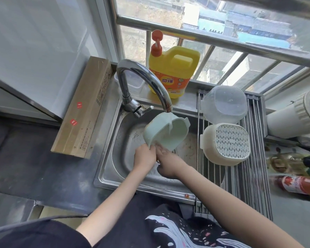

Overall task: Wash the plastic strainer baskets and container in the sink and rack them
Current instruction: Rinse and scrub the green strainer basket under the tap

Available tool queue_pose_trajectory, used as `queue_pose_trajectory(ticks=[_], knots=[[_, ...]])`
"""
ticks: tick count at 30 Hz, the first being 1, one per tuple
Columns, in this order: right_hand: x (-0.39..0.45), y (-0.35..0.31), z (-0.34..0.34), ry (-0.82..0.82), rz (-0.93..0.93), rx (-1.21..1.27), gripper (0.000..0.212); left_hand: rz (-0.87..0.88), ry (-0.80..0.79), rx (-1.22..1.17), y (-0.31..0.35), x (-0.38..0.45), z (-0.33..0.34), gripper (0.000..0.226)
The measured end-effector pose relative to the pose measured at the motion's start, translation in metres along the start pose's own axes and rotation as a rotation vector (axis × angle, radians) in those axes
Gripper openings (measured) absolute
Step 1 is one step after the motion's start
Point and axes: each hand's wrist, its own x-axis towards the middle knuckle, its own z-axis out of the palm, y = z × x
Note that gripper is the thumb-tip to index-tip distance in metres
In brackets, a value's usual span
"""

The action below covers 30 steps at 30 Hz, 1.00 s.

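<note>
Pale green plastic container [166, 132] is in my hands over the sink [125, 158], tilted on its side with the open mouth facing up toward the faucet [145, 81]; a stream of water from the spout lands inside it. Left hand [144, 155] is closed on the container's lower rim, fingers wrapped over the edge. Right hand [167, 162] meets the same lower edge from the other side; its fingers appear to pinch the rim, though the exact contact is partly hidden behind the left hand. Status of the batch: two pieces already sit upside down on the roll-up drying rack [254, 176] that spans the right part of the sink. The far one is a clear, frosted basket or bowl [224, 104]; I cannot tell whether it is perforated. The near one is a white strainer basket [225, 144], slotted base up. The two are just beside each other. Judgement: two of three visible items are washed and racked, and the green one is in its rinse. No foam shows on it; the yellow detergent jug [174, 68] stands on the ledge behind the faucet. Remaining: finish rinsing, drain the water, invert the container onto free rack space, shut the tap.
</note>
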Motion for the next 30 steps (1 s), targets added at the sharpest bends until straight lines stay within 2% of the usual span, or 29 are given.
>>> queue_pose_trajectory(ticks=[1,3,6,9,12,14,15,17,19,21,24,25,28,30], knots=[[0.0,0.005,-0.002,0.002,-0.023,-0.036,0.085,-0.019,-0.013,-0.027,0.001,-0.003,-0.002,0.035],[-0.002,0.025,-0.006,0.091,0.0,-0.315,0.084,-0.05,-0.022,-0.049,-0.003,-0.003,-0.006,0.02],[-0.008,0.039,-0.023,0.105,0.161,-0.641,0.082,-0.076,-0.03,-0.071,-0.011,-0.002,-0.007,0.013],[0.0,0.021,-0.021,0.144,0.277,-0.566,0.077,-0.081,-0.062,-0.14,-0.004,-0.003,-0.004,0.014],[0.012,0.001,0.001,0.065,0.139,-0.22,0.078,-0.088,-0.048,-0.129,0.0,-0.003,0.001,0.034],[0.01,-0.004,0.003,0.006,0.041,0.041,0.074,-0.103,-0.018,-0.092,-0.002,-0.001,0.0,0.034],[0.009,0.001,0.001,0.015,0.001,0.043,0.074,-0.107,-0.029,-0.118,-0.004,0.0,-0.001,0.031],[0.004,0.02,-0.005,0.067,-0.034,-0.18,0.077,-0.088,-0.04,-0.15,-0.006,0.0,-0.006,0.02],[-0.001,0.043,-0.013,0.142,0.013,-0.435,0.074,-0.084,-0.036,-0.144,-0.012,0.003,-0.007,0.014],[-0.004,0.053,-0.018,0.291,0.059,-0.524,0.073,-0.092,-0.045,-0.171,-0.011,0.001,-0.01,0.012],[-0.004,0.05,-0.009,0.628,0.017,-0.276,0.04,-0.087,-0.047,-0.173,-0.011,0.006,-0.011,0.012],[-0.005,0.046,-0.009,0.687,0.044,-0.154,0.034,-0.087,-0.051,-0.157,-0.012,0.007,-0.012,0.012],[-0.008,0.037,-0.02,0.742,0.276,0.25,0.03,-0.1,-0.064,-0.122,-0.016,0.007,-0.017,0.013],[-0.004,0.039,-0.029,0.65,0.438,0.436,0.033,-0.117,-0.096,-0.083,-0.022,0.007,-0.019,0.014]])
